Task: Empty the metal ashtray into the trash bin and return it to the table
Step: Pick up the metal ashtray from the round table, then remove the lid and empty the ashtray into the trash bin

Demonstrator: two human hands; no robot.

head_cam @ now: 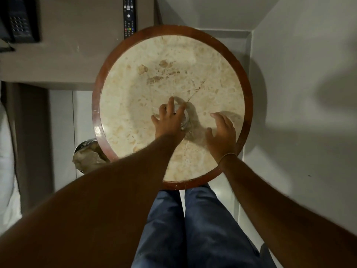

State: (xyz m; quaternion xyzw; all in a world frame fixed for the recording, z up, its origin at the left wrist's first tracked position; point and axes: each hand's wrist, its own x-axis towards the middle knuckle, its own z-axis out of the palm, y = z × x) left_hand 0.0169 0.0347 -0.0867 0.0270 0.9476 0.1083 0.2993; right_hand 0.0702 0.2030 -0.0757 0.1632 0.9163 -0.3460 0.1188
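Note:
The metal ashtray point(185, 120) sits near the middle of the round marble table point(135, 105), mostly hidden under my left hand point(169, 120). That hand lies over the ashtray from above with its fingers spread around the rim. My right hand point(222, 135) rests flat on the tabletop to the right of the ashtray, fingers apart, holding nothing. The trash bin point(87, 153), a perforated metal can with a brownish liner, stands on the floor below the table's left edge, partly hidden by the table and my left forearm.
A grey counter point(67, 60) at the upper left carries a TV remote point(129, 16) and a black phone point(21, 20). The table's wooden rim point(249, 89) is close to the wall at the right. My legs in blue trousers point(193, 229) stand at the table's near edge.

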